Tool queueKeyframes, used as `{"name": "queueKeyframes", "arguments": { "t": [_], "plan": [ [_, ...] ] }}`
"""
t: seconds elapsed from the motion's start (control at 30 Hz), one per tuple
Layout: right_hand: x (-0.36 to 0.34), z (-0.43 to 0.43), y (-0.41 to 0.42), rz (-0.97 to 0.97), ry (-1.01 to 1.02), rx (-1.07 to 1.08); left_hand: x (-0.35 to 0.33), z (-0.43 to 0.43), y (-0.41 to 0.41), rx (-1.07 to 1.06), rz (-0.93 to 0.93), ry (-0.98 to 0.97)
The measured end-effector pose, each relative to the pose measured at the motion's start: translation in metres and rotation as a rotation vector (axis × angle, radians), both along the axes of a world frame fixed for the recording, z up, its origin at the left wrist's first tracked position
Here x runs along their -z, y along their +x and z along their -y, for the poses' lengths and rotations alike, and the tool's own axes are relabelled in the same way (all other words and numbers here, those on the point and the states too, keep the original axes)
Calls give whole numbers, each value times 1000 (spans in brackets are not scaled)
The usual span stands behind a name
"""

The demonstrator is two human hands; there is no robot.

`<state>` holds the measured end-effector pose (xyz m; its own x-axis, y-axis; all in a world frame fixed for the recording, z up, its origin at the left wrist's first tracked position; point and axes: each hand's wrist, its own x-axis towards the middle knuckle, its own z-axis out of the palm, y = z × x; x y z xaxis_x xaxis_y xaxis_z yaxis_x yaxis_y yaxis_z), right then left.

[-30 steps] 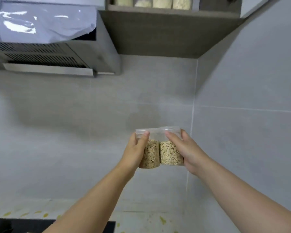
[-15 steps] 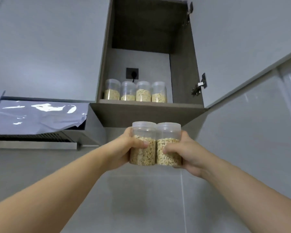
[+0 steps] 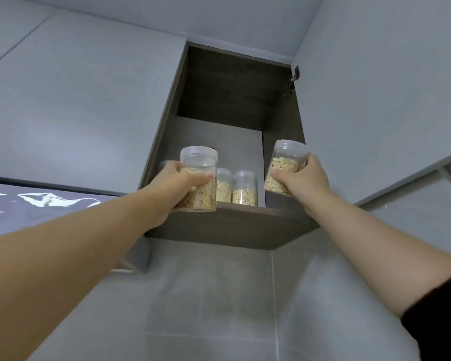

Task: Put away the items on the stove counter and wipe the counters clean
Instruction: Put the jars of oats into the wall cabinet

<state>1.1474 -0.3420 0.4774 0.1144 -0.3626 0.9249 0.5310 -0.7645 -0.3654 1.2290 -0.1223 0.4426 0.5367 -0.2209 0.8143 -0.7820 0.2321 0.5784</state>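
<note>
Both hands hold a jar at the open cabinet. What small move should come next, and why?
Probably set the left jar onto the shelf: the left hand holds it upright at the shelf's front edge, while the right hand holds the right jar tilted.

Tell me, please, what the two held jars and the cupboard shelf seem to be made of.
The left jar and right jar look like clear, glossy plastic: the flakes show through the walls and the lids are cloudy; glass cannot be ruled out. The shelf looks like matte, dark wood-grain board, perhaps laminate, given its faint streaked grain.
</note>
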Motion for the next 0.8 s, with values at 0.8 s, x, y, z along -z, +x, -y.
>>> {"name": "queueKeyframes", "arguments": {
  "t": [0.8],
  "plan": [
    [4, 34, 70, -342, -161, 276, 26, 8, 20, 180, -220, 137]
  ]
}}
